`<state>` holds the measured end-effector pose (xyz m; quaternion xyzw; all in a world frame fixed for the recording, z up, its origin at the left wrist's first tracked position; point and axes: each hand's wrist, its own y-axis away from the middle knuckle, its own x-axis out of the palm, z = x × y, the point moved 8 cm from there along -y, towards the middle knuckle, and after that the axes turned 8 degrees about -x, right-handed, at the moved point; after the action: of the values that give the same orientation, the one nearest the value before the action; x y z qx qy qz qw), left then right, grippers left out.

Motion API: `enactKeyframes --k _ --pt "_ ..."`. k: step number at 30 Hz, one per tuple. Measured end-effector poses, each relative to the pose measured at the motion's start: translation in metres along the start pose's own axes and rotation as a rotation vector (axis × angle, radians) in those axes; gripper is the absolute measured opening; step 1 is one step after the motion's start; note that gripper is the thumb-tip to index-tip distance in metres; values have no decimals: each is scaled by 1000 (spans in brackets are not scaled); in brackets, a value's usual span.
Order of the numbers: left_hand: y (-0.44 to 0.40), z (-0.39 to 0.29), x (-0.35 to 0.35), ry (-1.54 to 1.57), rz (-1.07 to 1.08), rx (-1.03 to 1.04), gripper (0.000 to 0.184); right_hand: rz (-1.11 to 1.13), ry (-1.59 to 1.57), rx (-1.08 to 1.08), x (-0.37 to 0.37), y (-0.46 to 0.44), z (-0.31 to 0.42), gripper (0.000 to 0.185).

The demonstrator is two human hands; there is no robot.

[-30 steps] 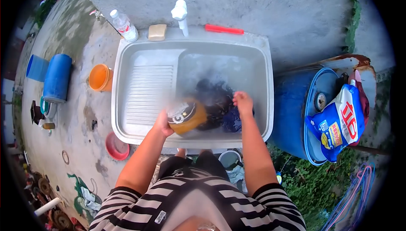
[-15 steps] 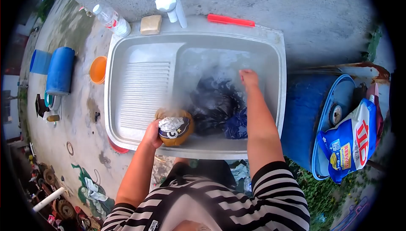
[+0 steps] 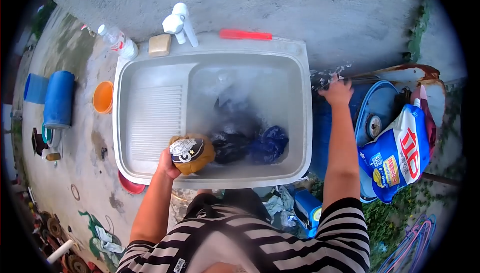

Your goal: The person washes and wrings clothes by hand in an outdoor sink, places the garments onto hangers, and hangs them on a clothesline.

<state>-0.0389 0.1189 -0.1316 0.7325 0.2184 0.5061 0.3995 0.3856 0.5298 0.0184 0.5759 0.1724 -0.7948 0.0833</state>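
My left hand (image 3: 168,165) is closed on the left side of a rounded mustard-brown cloth bundle (image 3: 202,159) at the sink's front edge. A dark patch with a G, a star and a whitish crinkled print shows on it. My right hand (image 3: 337,92) is out past the sink's right rim, fingers spread, with water drops (image 3: 334,73) flying off them. Dark wet clothes (image 3: 232,135) and a navy cloth (image 3: 272,145) lie in cloudy water in the sink's right basin. A ribbed washboard (image 3: 152,118) forms the left part of the sink (image 3: 304,98).
Along the back rim are a plastic bottle (image 3: 119,42), a soap bar (image 3: 159,45), a white tap (image 3: 174,24) and a red-handled tool (image 3: 245,34). A blue drum (image 3: 367,108) and a blue-white detergent bag (image 3: 400,153) stand right. An orange bucket (image 3: 103,97) sits left.
My right hand has swung from above the basin outward past the right rim, its fingers opening and scattering water. My left hand still holds the bundle. The view has shifted right.
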Motion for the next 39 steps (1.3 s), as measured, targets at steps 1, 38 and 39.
enactKeyframes --k 1,38,39 --pt "2 1 4 16 17 0 48 -139 521 -22 -12 12 12 57" --pt "2 15 22 48 73 -57 47 -1 -1450 229 -40 -21 39 41" --pt "1 16 23 48 78 -57 47 -14 -985 198 -35 -24 19 59"
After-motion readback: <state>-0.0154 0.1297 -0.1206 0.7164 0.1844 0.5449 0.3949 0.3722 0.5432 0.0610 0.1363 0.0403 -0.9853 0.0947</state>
